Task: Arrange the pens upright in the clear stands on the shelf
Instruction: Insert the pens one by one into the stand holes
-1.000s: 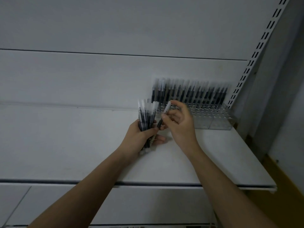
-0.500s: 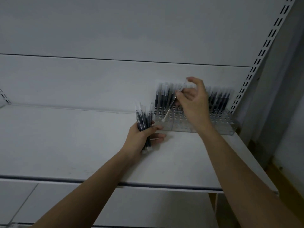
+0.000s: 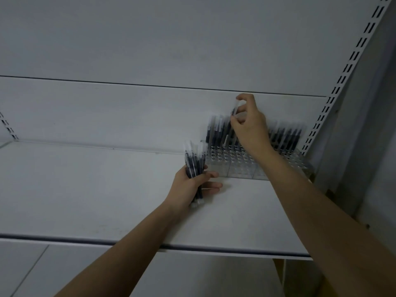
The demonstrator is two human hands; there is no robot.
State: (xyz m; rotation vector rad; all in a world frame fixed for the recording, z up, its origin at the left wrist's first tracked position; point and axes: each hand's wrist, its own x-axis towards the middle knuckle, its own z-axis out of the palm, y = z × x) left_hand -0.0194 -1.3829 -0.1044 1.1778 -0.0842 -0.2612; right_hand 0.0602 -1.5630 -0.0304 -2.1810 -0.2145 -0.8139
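My left hand [image 3: 190, 185] rests on the white shelf [image 3: 85, 189] and grips a bundle of pens [image 3: 194, 162], dark with clear caps, held upright. My right hand [image 3: 249, 125] is raised over the clear stands [image 3: 242, 161] at the back right of the shelf. It pinches a single pen [image 3: 234, 109] nearly upright above the back rows. Several pens [image 3: 216, 130] stand in the rear holes of the stands; the front holes show open. My right hand hides part of the row.
The grey back panel [image 3: 150, 61] rises behind the shelf. A slotted upright [image 3: 334, 91] runs along the right side next to the stands. The shelf's front edge [image 3: 107, 243] has a dark strip. A lower shelf shows below.
My right hand carried the single pen from beside the bundle up over the stands and turned it upright. My left hand stayed put with the bundle. The view tilted up slightly.
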